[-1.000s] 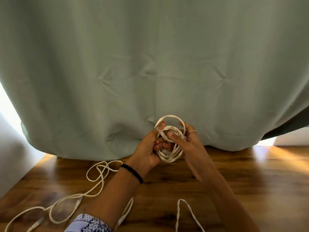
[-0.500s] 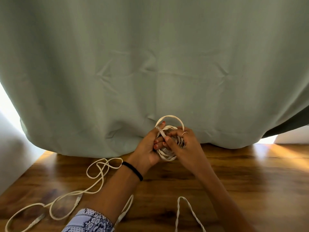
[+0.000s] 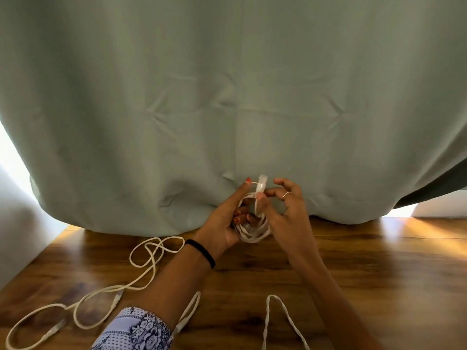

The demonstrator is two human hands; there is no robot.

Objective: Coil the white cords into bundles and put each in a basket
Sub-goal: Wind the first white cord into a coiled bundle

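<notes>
A coiled bundle of white cord is held above the wooden floor, close to the curtain. My left hand grips the coil, fingers curled through its middle. My right hand pinches the cord's loose end between thumb and forefinger and holds it upright across the top of the coil. Another white cord lies loose on the floor to the left, with loops and connectors. A loop of white cord lies at the bottom centre. No basket is in view.
A grey-green curtain hangs across the whole back and reaches the wooden floor. A white wall stands at the left, and bright light enters at both lower edges of the curtain.
The large loop that stood above the coil is gone; my right hand has drawn the cord's end upright across the coil. Both hands stayed in about the same place.
</notes>
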